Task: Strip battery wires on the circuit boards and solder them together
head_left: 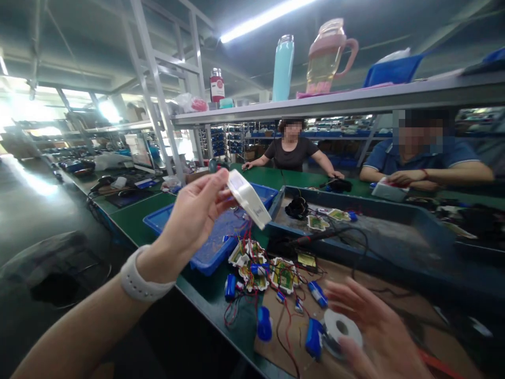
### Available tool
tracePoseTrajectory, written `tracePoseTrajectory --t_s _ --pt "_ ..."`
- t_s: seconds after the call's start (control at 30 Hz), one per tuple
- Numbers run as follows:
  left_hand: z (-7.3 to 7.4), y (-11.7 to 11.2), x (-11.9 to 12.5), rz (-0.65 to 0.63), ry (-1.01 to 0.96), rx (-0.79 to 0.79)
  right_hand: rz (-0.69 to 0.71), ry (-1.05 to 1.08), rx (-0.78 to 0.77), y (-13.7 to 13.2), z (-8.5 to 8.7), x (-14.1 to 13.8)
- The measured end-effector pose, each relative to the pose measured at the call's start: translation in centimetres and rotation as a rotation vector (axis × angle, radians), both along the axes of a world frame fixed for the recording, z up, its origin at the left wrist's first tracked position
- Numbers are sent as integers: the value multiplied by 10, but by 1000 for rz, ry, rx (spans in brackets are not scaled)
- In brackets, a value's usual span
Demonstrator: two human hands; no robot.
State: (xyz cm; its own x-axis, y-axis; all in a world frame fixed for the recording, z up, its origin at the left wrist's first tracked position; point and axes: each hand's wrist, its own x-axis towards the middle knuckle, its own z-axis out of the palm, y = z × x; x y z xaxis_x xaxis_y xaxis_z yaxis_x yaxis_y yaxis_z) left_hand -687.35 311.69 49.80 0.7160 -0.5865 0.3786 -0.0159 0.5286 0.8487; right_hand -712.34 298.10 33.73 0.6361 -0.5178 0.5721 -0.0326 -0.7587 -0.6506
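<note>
"How would that white plastic casing [252, 204] handle?"

"Light and stiff, I'd guess; take its long sides. The left hand [196, 209] pinches its upper end, before the blue tray's [211, 246] right edge."

"And the right hand [373, 321]?"

"At a white roll [354, 330]; gripping, I can't tell."

Green-topped workbench [130, 216]: bore one blue plastic tray [209, 263], one larger dark tray [379, 218], one cardboard sheet [270, 350] under blue-wrapped battery packs [314, 338]. White overhead shelf [244, 118]: held turquoise bottle [283, 68], pink-handled jug [324, 60], red flask [216, 87].
</note>
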Motion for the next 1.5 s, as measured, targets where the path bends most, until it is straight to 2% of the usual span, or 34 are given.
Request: tracePoseTrajectory --t_s 0.07,0.17,0.27,0.4,0.5,0.57,0.63,0.73,0.8,0.87,0.93,1.03,1.13,1.23,1.33,1.43,1.5 --pt "-31 -12 -17 -102 157 16 132 -50 140 19 10 29" --pt "-79 -21 -36 -155 414 32 119 -51 276 31 18 61" --pt "-117 -19 -50 -149 631 45 101 39 294 25 14 71" --pt "-150 -6 -67 -149 793 94 128 204 296 7 3 65" --pt "-167 4 -81 -120 869 182 136 354 179 -2 -5 60" --pt "-179 11 -91 -92 807 254 140 432 120 -4 -10 58" --pt "-190 19 -99 23 589 336 142 482 102 -4 -13 56" --pt "-200 29 -103 377 24 451 157 548 58 -3 -15 54" --pt "-202 33 -100 524 -381 507 173 594 30 -2 -14 54" --pt "-200 32 -95 485 -688 570 195 639 10 0 -11 55" --pt "-198 28 -90 362 -847 641 212 675 -5 2 -7 55" --pt "-198 22 -86 255 -851 683 228 720 -19 4 -2 53" --pt "-201 19 -86 185 -656 666 244 744 -25 5 0 51" --pt "-203 18 -87 98 -456 630 221 652 -6 2 -1 50" --pt "-205 17 -87 57 -389 599 277 494 98 -1 -1 53" --pt "-207 16 -87 54 -389 560 373 466 203 0 -2 58" --pt "-208 15 -88 55 -414 532 366 437 283 3 -3 61"
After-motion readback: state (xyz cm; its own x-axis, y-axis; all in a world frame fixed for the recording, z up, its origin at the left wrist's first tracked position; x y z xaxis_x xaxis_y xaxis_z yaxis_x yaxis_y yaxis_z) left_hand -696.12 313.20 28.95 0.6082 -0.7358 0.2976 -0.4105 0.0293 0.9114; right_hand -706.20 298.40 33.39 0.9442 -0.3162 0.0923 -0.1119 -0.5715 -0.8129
